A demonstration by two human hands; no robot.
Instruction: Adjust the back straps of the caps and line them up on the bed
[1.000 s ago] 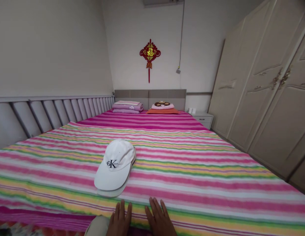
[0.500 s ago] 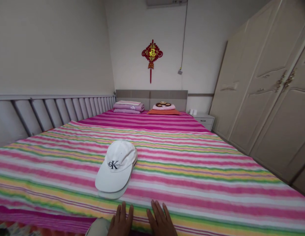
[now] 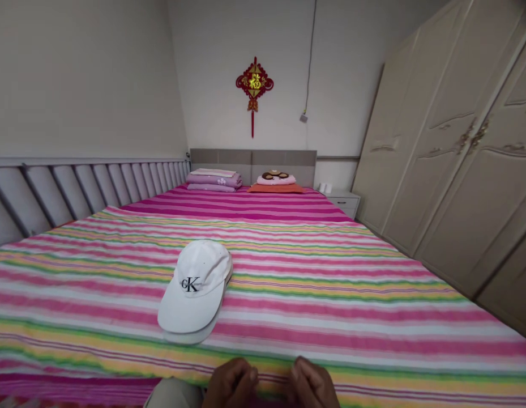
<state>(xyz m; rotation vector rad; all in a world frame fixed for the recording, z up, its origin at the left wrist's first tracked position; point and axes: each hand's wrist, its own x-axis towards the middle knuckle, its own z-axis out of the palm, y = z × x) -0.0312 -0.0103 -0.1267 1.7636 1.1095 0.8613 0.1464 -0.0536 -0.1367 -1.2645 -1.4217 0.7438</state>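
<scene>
At the bottom edge, my left hand (image 3: 232,383) is closed, its fingers curled and the thumb against them. My right hand (image 3: 312,383) is closed the same way, a short gap to the right of it. Nothing shows in either hand. Both are at the near part of the striped sheet (image 3: 330,323); whether they touch it I cannot tell. A white baseball cap (image 3: 203,272) with black CK letters lies on the sheet, beyond and left of my left hand. Its brim points toward me, and a second brim edge shows beneath.
Folded purple bedding (image 3: 214,180) and a pink bundle (image 3: 276,179) on an orange cloth lie by the headboard (image 3: 220,157). A metal railing (image 3: 88,187) runs along the left. To the right stand a nightstand (image 3: 345,201) and a tall wardrobe (image 3: 428,158).
Both hands have gone from flat, spread fingers to closed and shifted right in the picture. The view has turned slightly to the right. The cap stays in place on the sheet.
</scene>
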